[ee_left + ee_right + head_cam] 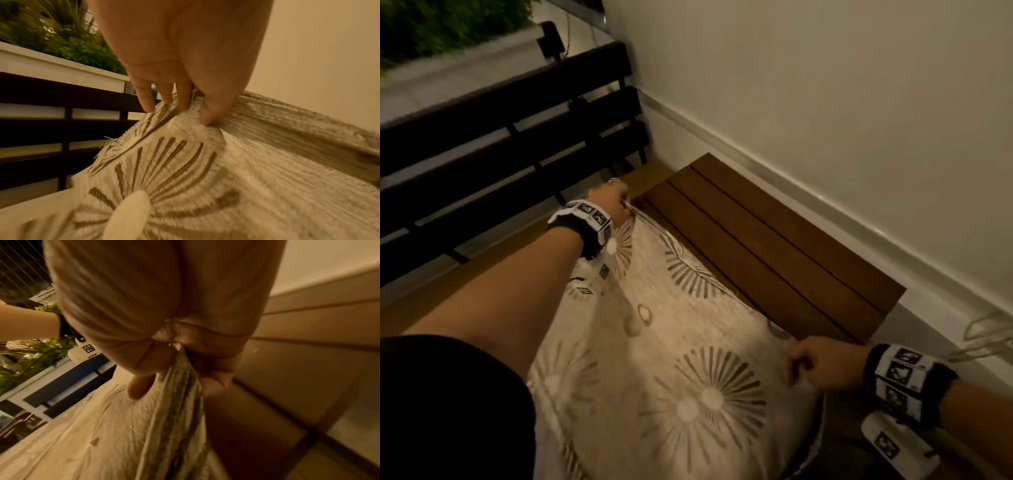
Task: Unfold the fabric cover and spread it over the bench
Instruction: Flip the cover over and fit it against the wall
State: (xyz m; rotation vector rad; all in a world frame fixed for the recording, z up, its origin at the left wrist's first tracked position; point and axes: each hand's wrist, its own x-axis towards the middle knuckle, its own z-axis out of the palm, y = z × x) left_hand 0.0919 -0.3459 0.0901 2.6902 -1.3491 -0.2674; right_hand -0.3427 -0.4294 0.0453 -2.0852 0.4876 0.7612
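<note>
A cream fabric cover [661, 346] with brown sunburst prints billows above the wooden slatted bench [774, 240]. My left hand [616, 202] pinches the cover's far corner beside the bench's back rail; in the left wrist view the thumb and fingers [185, 104] clamp that corner of the fabric cover [226, 178]. My right hand [811, 363] grips the near edge at the bench's front; in the right wrist view my right hand [180, 369] has a bunch of the fabric cover [179, 402] gathered in its fist. The bench's right end lies bare.
A dark slatted backrest [510, 137] runs along the bench's far side, with a white ledge and green plants [431, 27] behind it. A pale wall [825, 85] with a skirting board stands right of the bench end. A wire hanger [983, 332] lies on the floor there.
</note>
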